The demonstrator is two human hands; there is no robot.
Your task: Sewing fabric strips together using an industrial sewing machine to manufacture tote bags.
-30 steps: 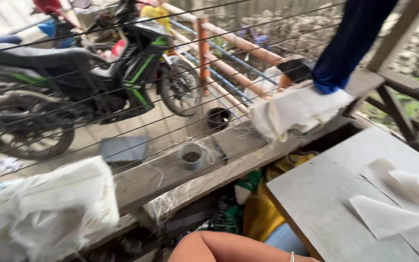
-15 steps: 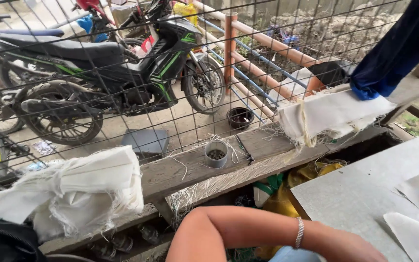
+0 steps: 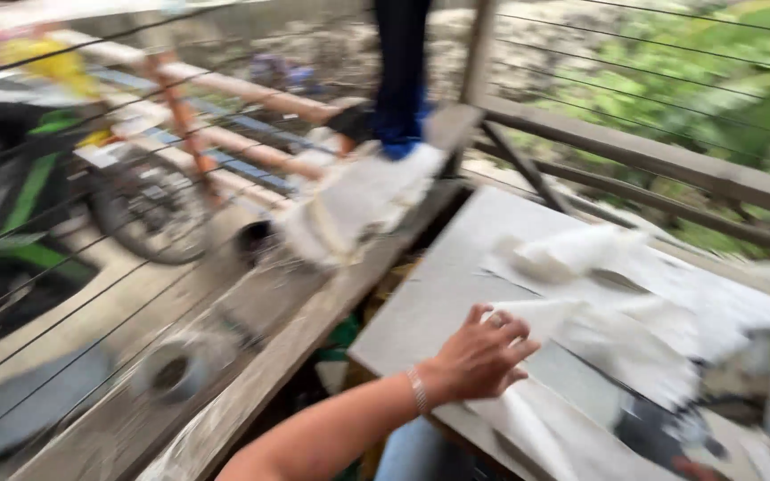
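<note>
The left hand [image 3: 481, 358], wearing a thin bracelet, rests with fingers spread flat on soft white fabric pieces [image 3: 599, 312] on the grey flat table [image 3: 430, 303]. A small round tin [image 3: 171, 374] sits far left on the wooden ledge [image 3: 314, 330], contents too blurred to tell.

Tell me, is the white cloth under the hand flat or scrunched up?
Mostly flat. The left hand presses on a white cloth piece spread across the grey table; motion blur hides any small folds.
</note>
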